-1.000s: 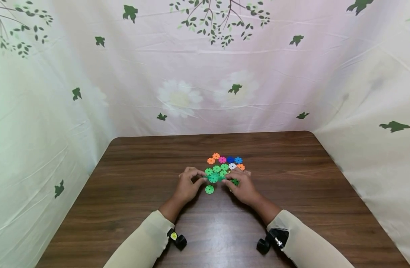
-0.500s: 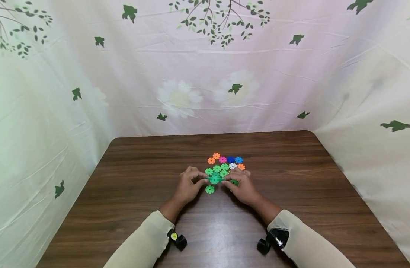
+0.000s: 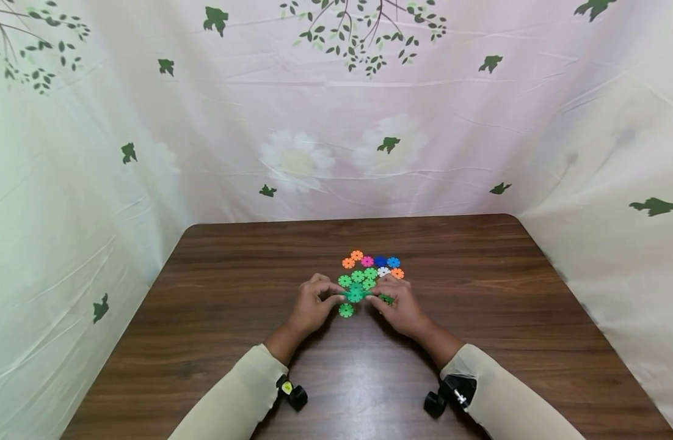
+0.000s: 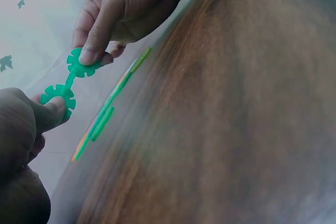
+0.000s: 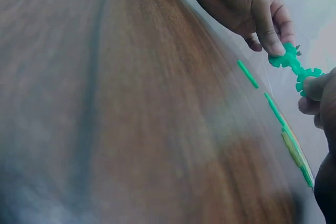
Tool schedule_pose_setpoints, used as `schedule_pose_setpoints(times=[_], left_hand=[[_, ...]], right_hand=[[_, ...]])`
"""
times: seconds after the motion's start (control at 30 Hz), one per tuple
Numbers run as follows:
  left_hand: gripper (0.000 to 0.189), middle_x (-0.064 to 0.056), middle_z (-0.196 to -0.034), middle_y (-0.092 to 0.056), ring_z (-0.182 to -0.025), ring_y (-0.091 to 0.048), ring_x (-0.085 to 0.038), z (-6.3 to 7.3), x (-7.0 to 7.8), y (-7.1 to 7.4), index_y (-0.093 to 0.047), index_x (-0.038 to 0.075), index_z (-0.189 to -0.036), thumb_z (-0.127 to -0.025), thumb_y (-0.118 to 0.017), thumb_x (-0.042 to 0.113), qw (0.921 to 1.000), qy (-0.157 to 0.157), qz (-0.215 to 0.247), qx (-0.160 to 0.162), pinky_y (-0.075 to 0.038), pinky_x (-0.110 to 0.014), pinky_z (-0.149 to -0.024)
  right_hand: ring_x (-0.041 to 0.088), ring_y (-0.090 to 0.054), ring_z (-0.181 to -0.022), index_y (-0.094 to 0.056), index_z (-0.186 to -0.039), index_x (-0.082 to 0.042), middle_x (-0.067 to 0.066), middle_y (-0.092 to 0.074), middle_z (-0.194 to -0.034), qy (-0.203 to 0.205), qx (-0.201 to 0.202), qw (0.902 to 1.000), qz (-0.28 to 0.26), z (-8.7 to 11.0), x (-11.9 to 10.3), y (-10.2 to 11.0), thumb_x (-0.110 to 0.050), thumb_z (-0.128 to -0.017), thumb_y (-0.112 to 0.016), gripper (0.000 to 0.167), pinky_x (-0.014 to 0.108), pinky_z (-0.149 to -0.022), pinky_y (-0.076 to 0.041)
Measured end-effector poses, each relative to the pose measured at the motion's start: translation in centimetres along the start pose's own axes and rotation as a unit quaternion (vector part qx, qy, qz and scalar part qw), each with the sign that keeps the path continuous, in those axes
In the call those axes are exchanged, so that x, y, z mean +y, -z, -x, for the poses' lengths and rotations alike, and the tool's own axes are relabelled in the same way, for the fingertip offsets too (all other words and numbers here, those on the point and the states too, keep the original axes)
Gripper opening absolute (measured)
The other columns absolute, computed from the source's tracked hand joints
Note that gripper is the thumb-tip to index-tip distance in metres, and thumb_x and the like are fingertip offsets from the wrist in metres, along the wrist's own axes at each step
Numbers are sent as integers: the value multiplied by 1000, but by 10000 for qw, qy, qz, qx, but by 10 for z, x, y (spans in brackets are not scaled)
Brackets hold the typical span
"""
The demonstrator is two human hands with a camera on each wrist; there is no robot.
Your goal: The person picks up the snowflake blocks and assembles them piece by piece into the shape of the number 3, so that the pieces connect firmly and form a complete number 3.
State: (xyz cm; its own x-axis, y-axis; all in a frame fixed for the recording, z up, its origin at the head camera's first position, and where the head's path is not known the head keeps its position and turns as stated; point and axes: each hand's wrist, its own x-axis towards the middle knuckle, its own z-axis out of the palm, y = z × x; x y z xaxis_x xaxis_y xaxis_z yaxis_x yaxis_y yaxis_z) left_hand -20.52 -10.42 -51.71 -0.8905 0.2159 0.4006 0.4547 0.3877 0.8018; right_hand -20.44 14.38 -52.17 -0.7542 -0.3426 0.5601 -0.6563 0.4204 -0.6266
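Between both hands is a joined chain of green notched interlocking discs, held up off the table. My left hand [image 3: 312, 305] pinches one end disc [image 4: 59, 98] between thumb and fingers. The disc at the other end [image 4: 81, 64] is pinched by my right hand [image 3: 399, 307]. A middle disc [image 3: 355, 295] faces the head camera and appears edge-on in the wrist views, linking the two. Under and behind the hands lie several loose light green discs [image 3: 371, 272]. One more green disc [image 3: 345, 310] lies nearer me. My right hand partly covers a darker green disc [image 3: 387, 299].
Behind the green discs, orange [image 3: 356, 255], pink [image 3: 367, 261], dark blue [image 3: 380, 261], light blue [image 3: 393, 262] and white [image 3: 383, 271] discs lie flat on the brown wooden table [image 3: 237, 263]. A printed cloth [image 3: 336, 110] surrounds the table's back and sides.
My left hand and the middle disc have shifted slightly right, towards my right hand. The right hand stays nearly still, and both grips are kept. The loose discs have not moved.
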Motion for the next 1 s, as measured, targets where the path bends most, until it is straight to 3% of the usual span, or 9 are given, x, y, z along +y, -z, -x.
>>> schedule_pose_setpoints(times=[0.27,0.47,0.57,0.77,1.0], left_hand=[[12,-8,-95,-72,-91,-62,-17,-2,-2,-1,-87,6,-100,-88,-89,6,9997,-237,-110,-23,-49,-29,-85],[11,-8,-95,-73,-94,-62,-18,-2,0,-1,-87,5,-99,-88,-89,6,9990,-421,-161,30,-44,-36,-92],[9,-8,-95,-72,-97,-62,-20,-2,-1,-1,-86,6,-99,-90,-88,5,9992,-357,-168,50,-44,-38,-93],[7,-10,-101,-72,-104,-62,-24,-2,-3,-2,-84,8,-100,-94,-85,5,9999,-79,-98,71,-45,-40,-96],[8,-11,-99,-70,-102,-63,-30,-1,-3,-2,-83,7,-101,-93,-86,6,9997,-88,-73,200,-35,-52,-104]], right_hand=[[22,-69,-101,-86,-104,-4,7,-81,-100,95,-316,9995,14,0,0,4,-1,-95,-81,10,43,-95,-51],[22,-69,-100,-86,-104,-4,6,-81,-100,110,-253,9996,89,1,-1,3,-2,-96,-81,10,45,-95,-48],[22,-70,-100,-85,-105,-3,8,-81,-102,70,-201,9997,83,0,-1,2,-1,-95,-82,11,44,-95,-50],[22,-70,-98,-83,-105,-7,3,-80,-99,-25,4,9999,140,0,1,0,0,-92,-84,15,37,-94,-41],[25,-71,-97,-79,-99,-7,4,-78,-100,-285,168,9994,107,0,5,-3,4,-93,-82,13,41,-96,-37]])
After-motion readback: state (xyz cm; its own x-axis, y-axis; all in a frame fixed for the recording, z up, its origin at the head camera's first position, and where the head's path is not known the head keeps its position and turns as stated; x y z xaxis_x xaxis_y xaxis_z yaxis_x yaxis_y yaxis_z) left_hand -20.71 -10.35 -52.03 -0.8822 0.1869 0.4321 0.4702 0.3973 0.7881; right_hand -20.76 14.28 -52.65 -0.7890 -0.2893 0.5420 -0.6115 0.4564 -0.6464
